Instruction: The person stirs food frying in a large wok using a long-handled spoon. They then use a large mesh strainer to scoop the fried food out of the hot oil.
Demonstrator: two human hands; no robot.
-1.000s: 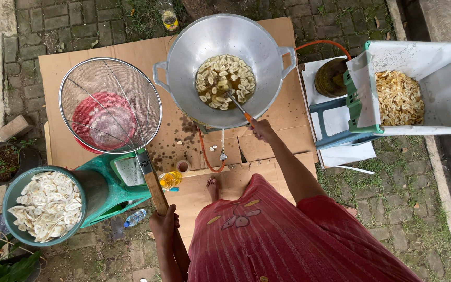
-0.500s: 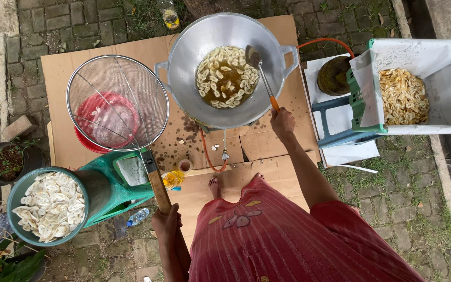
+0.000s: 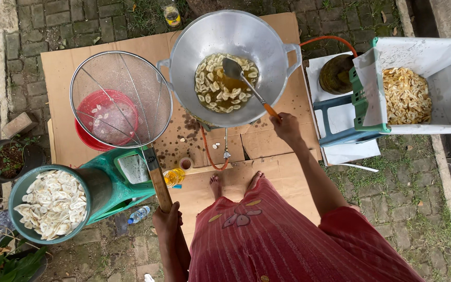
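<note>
The wok of frying slices sits on the cardboard ahead of us, our left hand clamped on the wire strainer handle, our right hand gripping the spatula, whose blade has swung from the right rim into the oil's middle, and a small yellow bottle lying near our feet.

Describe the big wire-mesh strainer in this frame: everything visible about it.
The large round wire-mesh strainer has a metal rim, fine silvery mesh braced by crossing wires, and a long wooden handle. It looks empty. The left hand grips the handle's end, holding the basket roughly level above the red plastic colander, which shows through the mesh. Whether it touches the colander is unclear. It sits left of the metal wok.
</note>
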